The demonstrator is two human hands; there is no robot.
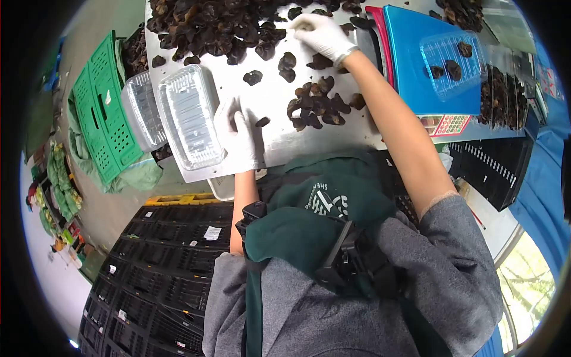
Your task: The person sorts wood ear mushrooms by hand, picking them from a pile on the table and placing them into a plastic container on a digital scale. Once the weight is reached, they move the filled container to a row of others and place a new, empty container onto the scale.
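Observation:
My left hand, in a white glove, rests at the right edge of a clear plastic tray. Its fingers point forward with the thumb apart, and it holds nothing I can see. Farther out, my right hand, also gloved, is over the metal table with its fingers curled together; whatever is between the fingertips is hidden. Dark wood ear mushrooms surround it: a large heap to its left, a smaller pile nearer my body, and loose pieces between.
More clear trays and a green crate stand at the left. On the right, a clear tray with a few mushrooms lies on a blue surface, beside filled packs. Black crates are stacked at lower left.

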